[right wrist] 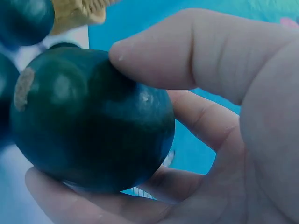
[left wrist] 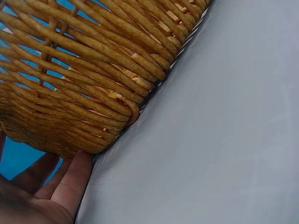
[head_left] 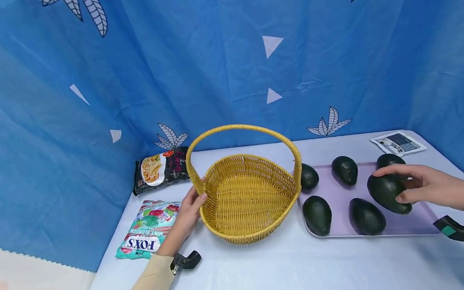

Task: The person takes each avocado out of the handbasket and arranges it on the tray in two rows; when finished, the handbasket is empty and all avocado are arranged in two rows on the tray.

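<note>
A yellow wicker basket (head_left: pixel 245 202) with a tall arched handle stands on the table with nothing inside. My left hand (head_left: pixel 189 209) holds its left side, thumb at the rim near the foot of the handle; in the left wrist view the fingers (left wrist: pixel 74 179) touch the woven wall. Over the pale purple tray (head_left: pixel 339 200), my right hand (head_left: pixel 426 186) grips a dark green avocado (head_left: pixel 386 193) between thumb and fingers. The right wrist view shows this avocado (right wrist: pixel 93 121) up close, its brown stem scar facing left. Several more avocados, among them one at the front (head_left: pixel 366 216), lie on the tray.
Left of the basket lie a black food packet (head_left: pixel 161 169) and a green Fox's candy bag (head_left: pixel 149 227). A white packet (head_left: pixel 398 143) is behind the tray at the back right. Blue curtain (head_left: pixel 227 74) encloses the back and sides of the white table.
</note>
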`<state>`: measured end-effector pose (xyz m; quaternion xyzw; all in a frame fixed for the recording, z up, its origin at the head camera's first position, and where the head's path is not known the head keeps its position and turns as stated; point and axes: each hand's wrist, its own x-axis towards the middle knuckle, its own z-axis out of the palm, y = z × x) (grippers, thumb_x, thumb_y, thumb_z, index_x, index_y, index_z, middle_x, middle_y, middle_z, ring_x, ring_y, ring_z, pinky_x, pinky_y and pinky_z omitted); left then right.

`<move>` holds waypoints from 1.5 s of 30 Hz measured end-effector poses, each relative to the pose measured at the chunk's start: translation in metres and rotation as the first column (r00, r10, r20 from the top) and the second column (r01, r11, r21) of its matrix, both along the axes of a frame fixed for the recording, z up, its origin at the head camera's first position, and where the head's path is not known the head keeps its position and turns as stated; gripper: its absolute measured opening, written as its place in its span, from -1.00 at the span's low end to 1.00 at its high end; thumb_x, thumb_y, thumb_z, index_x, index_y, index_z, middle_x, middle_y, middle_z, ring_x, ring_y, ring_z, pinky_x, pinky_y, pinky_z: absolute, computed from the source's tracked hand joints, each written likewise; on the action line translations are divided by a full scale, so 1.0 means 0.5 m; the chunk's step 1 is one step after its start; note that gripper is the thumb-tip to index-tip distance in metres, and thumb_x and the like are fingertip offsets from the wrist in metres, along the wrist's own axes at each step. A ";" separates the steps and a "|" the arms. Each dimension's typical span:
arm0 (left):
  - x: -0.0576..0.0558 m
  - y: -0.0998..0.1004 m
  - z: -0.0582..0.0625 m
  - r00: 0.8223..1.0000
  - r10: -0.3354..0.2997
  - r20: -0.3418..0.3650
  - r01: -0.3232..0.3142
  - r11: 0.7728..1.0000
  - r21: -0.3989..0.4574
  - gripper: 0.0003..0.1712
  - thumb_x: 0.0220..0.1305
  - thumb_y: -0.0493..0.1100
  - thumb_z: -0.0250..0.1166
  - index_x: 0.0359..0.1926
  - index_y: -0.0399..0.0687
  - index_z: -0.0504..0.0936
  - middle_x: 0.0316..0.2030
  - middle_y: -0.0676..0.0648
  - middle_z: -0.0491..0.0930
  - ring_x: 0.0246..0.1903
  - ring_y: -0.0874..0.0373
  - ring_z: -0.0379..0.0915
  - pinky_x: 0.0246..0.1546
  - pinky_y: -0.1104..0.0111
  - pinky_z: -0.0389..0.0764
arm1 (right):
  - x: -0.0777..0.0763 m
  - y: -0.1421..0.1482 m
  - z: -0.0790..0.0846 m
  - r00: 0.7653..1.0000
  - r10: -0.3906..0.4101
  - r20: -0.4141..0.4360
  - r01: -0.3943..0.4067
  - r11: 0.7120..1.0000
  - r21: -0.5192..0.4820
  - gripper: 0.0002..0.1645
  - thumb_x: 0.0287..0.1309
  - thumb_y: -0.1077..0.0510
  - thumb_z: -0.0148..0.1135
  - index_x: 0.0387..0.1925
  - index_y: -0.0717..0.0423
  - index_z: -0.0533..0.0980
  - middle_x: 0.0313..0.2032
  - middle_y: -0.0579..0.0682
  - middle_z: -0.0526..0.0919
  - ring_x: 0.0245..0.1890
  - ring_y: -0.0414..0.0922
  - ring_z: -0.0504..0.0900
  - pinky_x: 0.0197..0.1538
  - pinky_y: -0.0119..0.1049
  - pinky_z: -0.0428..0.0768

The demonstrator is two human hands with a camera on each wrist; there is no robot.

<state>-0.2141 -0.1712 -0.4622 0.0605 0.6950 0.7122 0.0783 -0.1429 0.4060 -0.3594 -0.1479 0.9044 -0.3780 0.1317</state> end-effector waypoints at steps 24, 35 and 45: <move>-0.001 -0.003 -0.002 1.000 0.012 -0.016 -0.012 1.000 -0.015 -0.31 0.53 -0.17 0.09 0.60 0.06 0.13 0.55 -0.25 0.12 0.44 -0.10 0.18 0.13 0.56 0.58 | 0.023 0.113 -0.085 0.971 -0.222 0.086 0.200 0.958 0.207 -0.29 0.23 0.13 0.28 0.38 0.13 0.32 0.31 0.69 0.03 0.00 0.47 0.41 -0.25 -0.05 0.68; -0.004 -0.002 -0.003 1.000 0.015 -0.018 -0.015 1.000 -0.011 -0.30 0.52 -0.18 0.08 0.60 0.06 0.13 0.54 -0.26 0.12 0.46 -0.15 0.16 0.12 0.56 0.59 | 0.037 0.114 -0.097 0.972 -0.221 0.080 0.203 0.960 0.193 -0.29 0.20 0.23 0.25 0.38 0.14 0.29 0.29 0.71 0.00 -0.05 0.58 0.39 -0.25 0.16 0.73; -0.003 0.001 -0.002 1.000 0.016 0.004 -0.015 1.000 -0.005 -0.31 0.52 -0.17 0.09 0.59 0.12 0.15 0.53 -0.22 0.15 0.42 -0.10 0.21 0.11 0.51 0.63 | 0.044 0.116 -0.106 0.978 -0.209 0.010 0.200 0.946 0.255 -0.25 0.10 0.29 0.30 0.30 0.42 0.25 0.25 0.72 0.12 -0.01 0.60 0.28 -0.27 0.26 0.71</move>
